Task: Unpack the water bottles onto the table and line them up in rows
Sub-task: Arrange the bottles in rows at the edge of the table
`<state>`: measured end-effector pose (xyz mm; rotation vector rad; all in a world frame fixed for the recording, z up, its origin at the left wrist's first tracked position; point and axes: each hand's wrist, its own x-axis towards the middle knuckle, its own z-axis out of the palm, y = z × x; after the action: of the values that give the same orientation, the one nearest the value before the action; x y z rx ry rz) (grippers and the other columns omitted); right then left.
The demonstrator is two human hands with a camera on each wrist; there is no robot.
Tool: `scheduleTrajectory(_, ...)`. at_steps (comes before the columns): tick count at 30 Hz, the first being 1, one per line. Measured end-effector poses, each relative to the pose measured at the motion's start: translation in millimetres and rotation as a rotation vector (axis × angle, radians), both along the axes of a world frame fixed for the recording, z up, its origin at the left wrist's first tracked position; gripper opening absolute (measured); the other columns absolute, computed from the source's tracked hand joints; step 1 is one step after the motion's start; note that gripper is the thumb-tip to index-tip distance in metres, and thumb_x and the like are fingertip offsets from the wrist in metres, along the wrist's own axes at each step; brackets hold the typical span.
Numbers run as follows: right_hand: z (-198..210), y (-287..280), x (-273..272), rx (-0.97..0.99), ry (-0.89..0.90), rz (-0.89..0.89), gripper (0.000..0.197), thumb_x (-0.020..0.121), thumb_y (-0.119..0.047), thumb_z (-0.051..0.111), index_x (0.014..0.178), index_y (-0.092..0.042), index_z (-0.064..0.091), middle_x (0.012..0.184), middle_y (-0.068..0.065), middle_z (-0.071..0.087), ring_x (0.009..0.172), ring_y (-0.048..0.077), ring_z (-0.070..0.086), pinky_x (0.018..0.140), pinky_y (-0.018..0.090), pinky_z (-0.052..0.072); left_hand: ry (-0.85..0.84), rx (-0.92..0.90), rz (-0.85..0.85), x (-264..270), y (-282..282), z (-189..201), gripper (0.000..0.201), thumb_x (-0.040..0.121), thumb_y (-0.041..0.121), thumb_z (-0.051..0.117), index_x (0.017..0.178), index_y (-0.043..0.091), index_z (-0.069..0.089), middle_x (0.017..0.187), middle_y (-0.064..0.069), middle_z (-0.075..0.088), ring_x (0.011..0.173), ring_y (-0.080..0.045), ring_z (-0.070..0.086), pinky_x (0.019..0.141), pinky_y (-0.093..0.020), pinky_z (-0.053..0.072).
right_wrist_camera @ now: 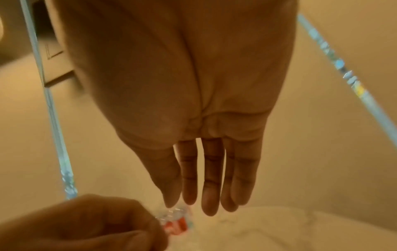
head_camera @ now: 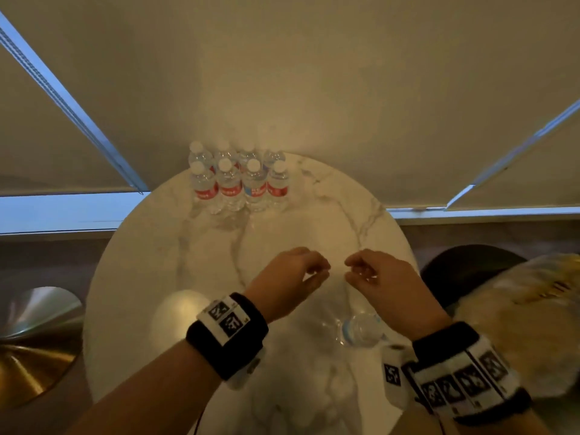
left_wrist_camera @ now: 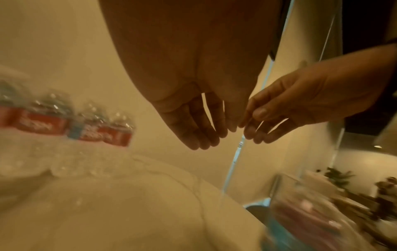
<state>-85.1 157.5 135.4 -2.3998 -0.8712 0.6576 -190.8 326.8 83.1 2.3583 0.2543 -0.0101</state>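
While both hands hover side by side above the round marble surface (head_camera: 150,246), neither has hold of anything: the left hand (head_camera: 292,274) hangs with its fingers loosely curled toward the right hand (head_camera: 376,277), whose fingers droop the same way, the 2 sets of fingertips close together but apart. In the wrist views the fingers (right_wrist_camera: 211,178) point down, relaxed and slightly spread. Well beyond the hands, at the far edge of the surface, 8 water bottles (head_camera: 238,180) with white caps and red labels stand upright in 2 rows of 4, touching one another. Just behind the right wrist, near the person, 1 more clear bottle (head_camera: 361,329) sits on the surface amid what looks like crumpled clear plastic wrap (head_camera: 329,328); whether it stands or lies I cannot tell. To the right of the right hand, off the surface, lies a blurred pale bag (head_camera: 518,309)
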Motion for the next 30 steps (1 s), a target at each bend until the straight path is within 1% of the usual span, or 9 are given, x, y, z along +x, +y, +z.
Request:
scheduleTrajectory(4,-21.1,-70.6,11.2,-0.205,-0.079,0.019,0.021,0.09,-0.033,0.063,0.111,-0.035,0.062,0.107,-0.006,0.06,0.101,0.016,0.059,0.088,0.033,0.048,0.076,-0.076,-0.176,-9.0,-61.9,-14.8,0.036,0.09,0.048,0.061,0.121,0.03,0.062,0.114,0.004,0.061,0.098,-0.011,0.058,0.084,-0.022,0.048)
scheduleTrajectory(7,-35.9,-96.3,14.3,-0.265,-0.04,0.057,0.03,0.084,-0.036,0.07,0.113,-0.039,0.061,0.109,-0.007,0.055,0.101,0.017,0.058,0.089,0.033,0.049,0.089,-0.049,-0.224,-3.8,-90.7,-27.2,0.048,0.081,0.051,0.069,0.124,0.033,0.056,0.121,0.003,0.053,0.105,-0.015,0.052,0.089,-0.028,0.045)
scheduleTrajectory(11,-49.3,-96.6,11.1,-0.291,-0.062,0.077,0.033,0.081,-0.034,0.073,0.112,-0.034,0.061,0.103,-0.008,0.049,0.094,0.016,0.06,0.077,0.025,0.047,0.081,-0.022,-0.186,10.1,-101.3,-37.4,0.037,0.086,0.042,0.068,0.118,0.027,0.057,0.116,0.0,0.05,0.103,-0.021,0.052,0.087,-0.031,0.047)
scheduleTrajectory(13,-50.3,-91.3,17.9,-0.274,-0.086,0.057,0.029,0.082,-0.034,0.073,0.108,-0.03,0.062,0.098,-0.008,0.048,0.087,0.016,0.059,0.072,0.027,0.047,0.07,-0.039,-0.176,20.5,-93.6,-35.4,0.034,0.088,0.035,0.068,0.117,0.02,0.059,0.116,-0.003,0.051,0.102,-0.023,0.053,0.087,-0.028,0.046)
scheduleTrajectory(15,-49.8,-81.0,33.0,-0.263,-0.096,0.03,0.026,0.081,-0.033,0.073,0.105,-0.028,0.063,0.094,-0.006,0.049,0.082,0.016,0.058,0.069,0.028,0.046,0.074,-0.055,-0.167,34.7,-74.9,-30.2,0.034,0.087,0.03,0.069,0.117,0.016,0.062,0.116,-0.006,0.053,0.099,-0.024,0.056,0.088,-0.032,0.05)
scheduleTrajectory(20,-51.7,-10.3,100.4,-0.215,-0.129,0.058,0.028,0.077,-0.025,0.077,0.103,-0.018,0.067,0.098,0.006,0.055,0.091,0.029,0.06,0.075,0.039,0.047,0.096,0.065,-0.181,96.2,6.9,-17.8,0.036,0.085,0.014,0.071,0.12,0.012,0.065,0.119,-0.012,0.057,0.105,-0.028,0.058,0.093,-0.037,0.049)
scheduleTrajectory(23,-53.4,54.3,151.1,-0.196,-0.176,0.09,0.031,0.078,-0.027,0.076,0.105,-0.016,0.069,0.104,0.011,0.058,0.097,0.032,0.058,0.077,0.036,0.043,0.164,0.16,-0.167,141.2,59.1,-11.7,0.037,0.085,0.011,0.07,0.121,0.012,0.065,0.123,-0.011,0.056,0.11,-0.029,0.057,0.095,-0.037,0.046)
scheduleTrajectory(27,-51.8,143.1,206.0,-0.147,-0.154,0.112,0.035,0.078,-0.029,0.079,0.107,-0.012,0.07,0.096,0.01,0.056,0.099,0.032,0.059,0.073,0.03,0.036,0.196,0.248,-0.172,184.9,116.8,-7.2,0.034,0.083,0.006,0.07,0.117,0.011,0.067,0.124,-0.015,0.058,0.109,-0.034,0.059,0.093,-0.045,0.049)
scheduleTrajectory(30,-50.7,193.9,227.1,-0.116,-0.153,0.15,0.039,0.076,-0.03,0.081,0.108,-0.01,0.07,0.102,0.013,0.065,0.099,0.03,0.061,0.073,0.029,0.039,0.239,0.255,-0.121,200.1,146.5,-4.5,0.031,0.088,0.004,0.064,0.118,0.011,0.067,0.12,-0.013,0.058,0.103,-0.03,0.063,0.09,-0.04,0.053)
